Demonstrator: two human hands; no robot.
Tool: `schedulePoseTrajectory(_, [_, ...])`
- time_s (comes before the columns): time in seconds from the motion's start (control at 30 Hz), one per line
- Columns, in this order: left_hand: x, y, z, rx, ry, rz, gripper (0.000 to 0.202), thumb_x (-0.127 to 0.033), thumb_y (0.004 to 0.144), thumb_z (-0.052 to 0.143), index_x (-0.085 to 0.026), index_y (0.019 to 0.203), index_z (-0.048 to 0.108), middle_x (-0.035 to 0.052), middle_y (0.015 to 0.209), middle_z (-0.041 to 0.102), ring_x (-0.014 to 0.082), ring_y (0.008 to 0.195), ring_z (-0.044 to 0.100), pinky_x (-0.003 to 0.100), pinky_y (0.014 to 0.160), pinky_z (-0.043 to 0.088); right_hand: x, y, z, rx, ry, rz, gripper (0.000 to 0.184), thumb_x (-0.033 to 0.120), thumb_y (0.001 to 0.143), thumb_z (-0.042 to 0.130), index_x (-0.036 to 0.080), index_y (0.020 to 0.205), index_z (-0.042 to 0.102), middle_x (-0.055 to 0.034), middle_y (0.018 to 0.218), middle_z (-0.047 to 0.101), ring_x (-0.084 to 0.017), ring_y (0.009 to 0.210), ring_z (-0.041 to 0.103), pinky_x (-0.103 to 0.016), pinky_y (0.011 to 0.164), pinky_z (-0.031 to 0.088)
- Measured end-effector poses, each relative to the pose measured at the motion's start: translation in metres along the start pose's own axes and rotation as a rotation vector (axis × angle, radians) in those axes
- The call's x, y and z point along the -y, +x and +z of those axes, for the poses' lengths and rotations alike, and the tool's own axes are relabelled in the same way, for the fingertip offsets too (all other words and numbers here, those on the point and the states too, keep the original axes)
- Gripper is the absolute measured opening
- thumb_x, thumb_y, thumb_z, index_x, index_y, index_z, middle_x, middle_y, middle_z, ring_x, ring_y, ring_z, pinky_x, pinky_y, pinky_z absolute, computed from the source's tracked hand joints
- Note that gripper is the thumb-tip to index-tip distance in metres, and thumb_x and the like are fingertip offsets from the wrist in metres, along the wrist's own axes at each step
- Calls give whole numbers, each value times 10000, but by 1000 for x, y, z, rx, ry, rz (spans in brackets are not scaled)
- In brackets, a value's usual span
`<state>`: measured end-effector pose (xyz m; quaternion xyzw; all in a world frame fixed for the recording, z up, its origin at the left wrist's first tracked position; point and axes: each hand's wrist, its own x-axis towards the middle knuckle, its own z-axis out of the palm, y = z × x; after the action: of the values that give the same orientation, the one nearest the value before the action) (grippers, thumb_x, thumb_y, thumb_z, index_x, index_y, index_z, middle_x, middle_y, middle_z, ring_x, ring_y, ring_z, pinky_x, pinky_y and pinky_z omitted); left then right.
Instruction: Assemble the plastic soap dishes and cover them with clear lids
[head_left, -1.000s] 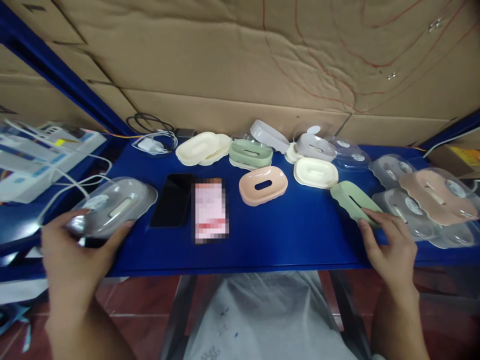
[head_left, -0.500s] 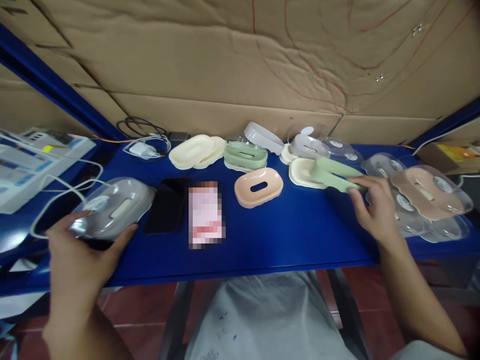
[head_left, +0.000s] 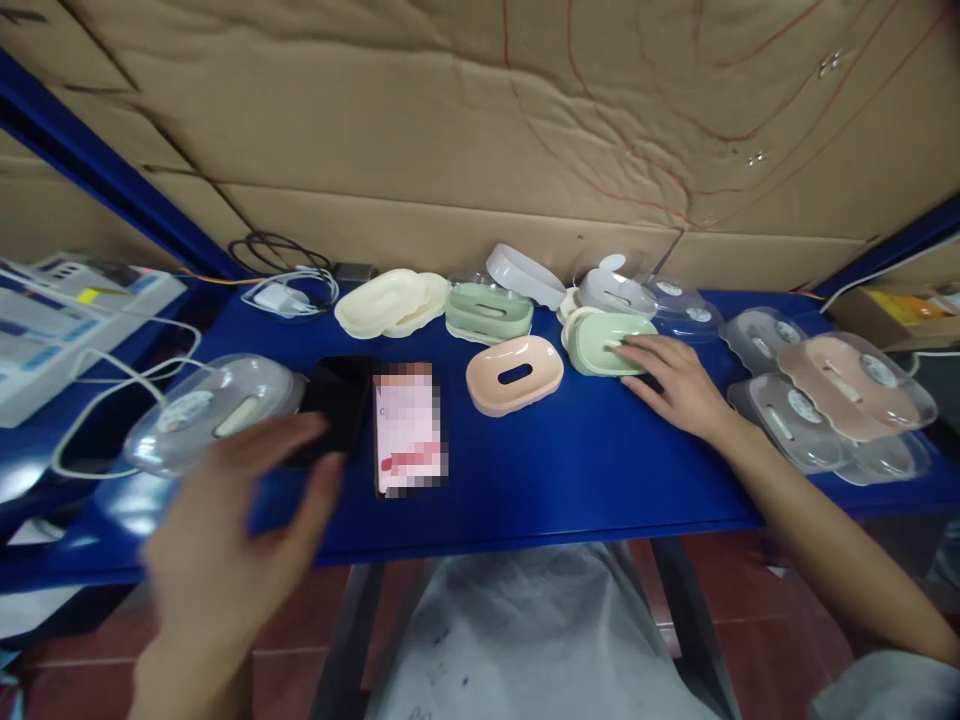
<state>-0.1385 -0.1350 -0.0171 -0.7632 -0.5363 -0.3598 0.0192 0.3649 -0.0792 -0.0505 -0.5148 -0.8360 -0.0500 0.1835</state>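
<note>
My right hand (head_left: 686, 388) has its fingers on the right end of a light green soap dish (head_left: 592, 345), which sits over a cream base tray. My left hand (head_left: 247, 520), blurred, is raised over the table's left part with thumb and fingers apart and nothing in it. Behind it lie a grey soap dish under a clear lid (head_left: 255, 385) and a dark phone (head_left: 341, 400). A peach soap dish (head_left: 487, 385) with a slot lies mid-table, left of my right hand.
Cream trays (head_left: 379, 303), a green soap dish (head_left: 487, 322) and pale grey ones (head_left: 525, 280) line the back. Several lidded dishes, with a peach one (head_left: 847, 385) on top, are at right. A phone with a lit screen (head_left: 409, 425) lies left of centre; cables (head_left: 289, 300) lie behind.
My right hand has moved left, bringing the green soap dish onto the cream tray. My left hand has let go of the lidded grey dish and moved right.
</note>
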Motion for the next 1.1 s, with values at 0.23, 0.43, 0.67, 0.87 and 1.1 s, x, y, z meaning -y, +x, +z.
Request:
schedulePoseTrajectory(0.23, [-59,75,77,381,125,714,356,-258,1022,697,-180,1367,651,143,1335,728,320,1166,726,439,931,571,15,-21,-11,61,-33,-31,417,360,1101,548,295,1508,611,-101,1493,678,-325,1409,610,-553,1140,495])
schedulePoseTrajectory(0.43, [-48,100,97,490,263,684,107,-173,1002,661,-167,1093,717,108,1097,759,301,1047,742,421,859,551,37,-40,-33,-5,-30,-65,366,286,1100,565,284,1456,646,-62,1410,744,-265,1313,694,-445,1069,534])
schedulePoseTrajectory(0.67, [-20,100,88,445,270,613,219,-70,931,586,-182,1081,700,115,1176,760,305,1112,737,466,959,550,60,23,-19,-180,-302,38,291,363,1100,573,199,1244,764,-77,1114,829,-263,986,751,-398,830,483])
schedulePoseTrajectory(0.87, [-11,104,91,449,213,577,290,-60,946,551,-155,1167,712,130,1250,756,314,1223,711,493,1050,534,66,39,10,-75,-346,-26,365,432,1096,570,168,1306,710,-133,1286,769,-309,1159,682,-437,955,426])
schedulePoseTrajectory(1.1, [-23,97,91,418,173,592,288,-151,1003,565,-157,1251,712,140,1330,740,324,1217,713,532,1128,494,61,30,7,31,-273,-12,335,372,1087,570,166,1338,654,-145,1270,767,-334,1197,670,-468,1007,401])
